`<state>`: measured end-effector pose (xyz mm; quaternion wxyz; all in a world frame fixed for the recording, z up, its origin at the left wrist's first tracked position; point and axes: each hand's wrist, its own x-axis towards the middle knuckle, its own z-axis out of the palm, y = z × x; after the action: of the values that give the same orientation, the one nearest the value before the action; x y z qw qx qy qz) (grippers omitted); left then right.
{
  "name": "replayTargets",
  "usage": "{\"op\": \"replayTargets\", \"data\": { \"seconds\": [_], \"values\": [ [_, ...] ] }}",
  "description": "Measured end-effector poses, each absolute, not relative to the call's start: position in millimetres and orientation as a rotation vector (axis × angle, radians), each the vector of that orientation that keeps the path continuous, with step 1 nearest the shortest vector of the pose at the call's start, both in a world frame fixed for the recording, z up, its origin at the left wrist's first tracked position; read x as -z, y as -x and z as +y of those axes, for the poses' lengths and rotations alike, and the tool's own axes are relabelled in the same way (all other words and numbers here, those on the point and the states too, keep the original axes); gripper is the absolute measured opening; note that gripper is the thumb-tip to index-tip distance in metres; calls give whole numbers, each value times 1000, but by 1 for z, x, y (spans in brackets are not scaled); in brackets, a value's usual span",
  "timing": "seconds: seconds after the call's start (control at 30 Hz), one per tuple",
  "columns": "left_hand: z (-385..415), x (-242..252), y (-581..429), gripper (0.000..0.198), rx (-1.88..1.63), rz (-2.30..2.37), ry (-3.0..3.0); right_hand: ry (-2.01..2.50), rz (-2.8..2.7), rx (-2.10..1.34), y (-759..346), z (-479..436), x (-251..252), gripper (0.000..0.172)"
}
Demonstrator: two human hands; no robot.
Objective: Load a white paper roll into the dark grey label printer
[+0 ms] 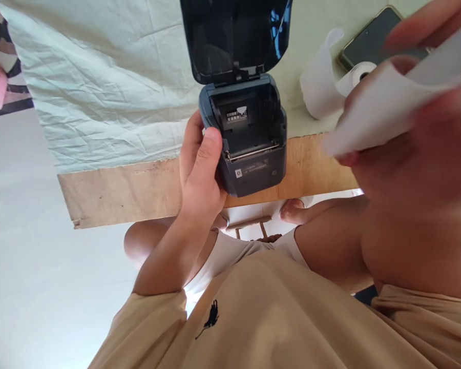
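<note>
A small dark blue label printer (249,138) stands at the table's near edge with its lid (236,36) swung up and its paper bay empty. My left hand (197,169) grips the printer's left side, thumb on its top edge. My right hand (415,118) is raised close to the camera, blurred, its fingers pinched on a white strip of paper (384,102).
A white paper roll (330,82) with a loose curl lies right of the printer, next to a phone (372,41). A wrinkled pale cloth (107,87) covers the wooden table (130,189). My knees and beige shirt fill the lower view.
</note>
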<state>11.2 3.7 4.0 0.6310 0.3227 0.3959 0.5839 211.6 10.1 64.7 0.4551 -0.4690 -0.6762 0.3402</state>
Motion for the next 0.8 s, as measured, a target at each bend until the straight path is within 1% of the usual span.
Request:
{"op": "replayTargets", "data": {
  "seconds": [0.03,0.1,0.2,0.37,0.53,0.67,0.8],
  "values": [
    [4,-4,-12,32,-1346,895,-731,1092,-1575,-823,-210,12,-58,23],
    [5,-4,-12,28,-1355,875,-716,1100,-1526,-784,-209,15,-45,19],
    [5,-4,-11,27,-1341,865,-697,1251,-1717,-646,-210,15,-37,18],
    [5,-5,-11,27,-1348,876,-680,1201,-1905,-443,-215,14,-35,27],
    [5,-5,-11,24,-1330,872,-677,1344,-1981,-267,-218,13,-35,36],
    [5,-4,-11,21,-1334,854,-665,1408,-2042,-232,-221,11,-31,52],
    [5,-4,-11,18,-1329,863,-679,1349,-2092,-266,-219,10,-21,59]
  ]
}}
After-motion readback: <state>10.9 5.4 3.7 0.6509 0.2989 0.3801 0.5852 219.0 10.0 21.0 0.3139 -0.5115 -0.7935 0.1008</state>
